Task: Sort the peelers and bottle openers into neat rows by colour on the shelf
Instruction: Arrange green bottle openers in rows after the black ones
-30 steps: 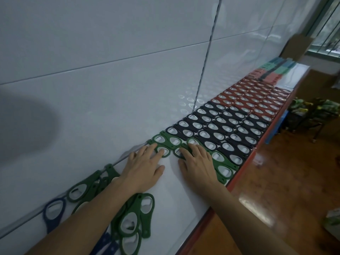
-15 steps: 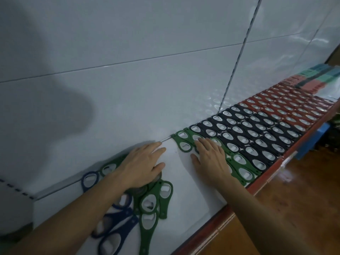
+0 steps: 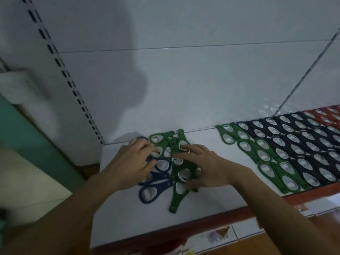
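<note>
Left hand (image 3: 132,164) and right hand (image 3: 204,168) are both showing bare. Left forearm (image 3: 64,218) and right forearm (image 3: 276,208) are showing bare too, uncovered right to the near edge of view. Fingertips are blurring, nails unreadable.

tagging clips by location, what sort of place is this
Probably a shop or stockroom: a white display shelf with a red front edge, a slotted upright and identical bottle openers in colour rows.

Dim light, white panelled back wall (image 3: 184,80), slotted upright (image 3: 60,70) at left, broad shadow (image 3: 128,74) on wall, teal post (image 3: 27,137), brown floor (image 3: 239,250) below.
</note>
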